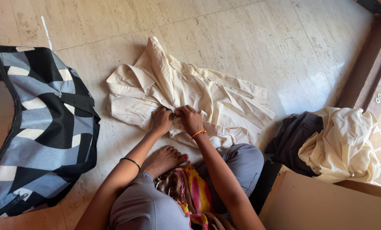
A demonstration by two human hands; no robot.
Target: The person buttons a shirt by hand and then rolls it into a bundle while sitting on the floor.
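Note:
A cream collared shirt (224, 100) lies spread and crumpled on the pale stone floor (258, 38), its collar toward the upper left. My left hand (161, 121) and my right hand (190, 120) sit side by side on the shirt's front near its middle, both pinching the fabric along the button strip. A thin dark bangle circles my left forearm, and an orange band rings my right wrist. I sit on the floor with a bare foot (162, 159) just below the hands.
A large open bag (50, 127) in black, grey and cream stands at the left. At the right, a dark garment (294, 136) and another cream garment (345, 142) lie heaped by a cardboard box (326, 204). A wooden door frame (369, 64) runs along the right edge.

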